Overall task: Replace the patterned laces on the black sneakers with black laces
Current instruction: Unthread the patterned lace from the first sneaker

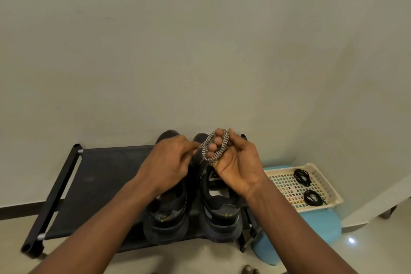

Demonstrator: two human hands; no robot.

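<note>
Head view shows the patterned lace [214, 148], a black-and-white zigzag weave, wound in a loop round the curled fingers of the right hand [239, 169], above the black sneakers [222, 213]; the left hand [169, 162] pinches the lace's loose end beside the loop; both sneakers stand side by side on a black rack [100, 176], toes to the wall; two coiled black laces [301, 177] lie in a cream basket [331, 187] on a blue stool [320, 222] to the right.

Both forearms [106, 218] are bare up to the wrists, as are the left hand [169, 162] and right hand [240, 169]. Bare toes [250, 270] of 1 foot show at the near edge.
</note>
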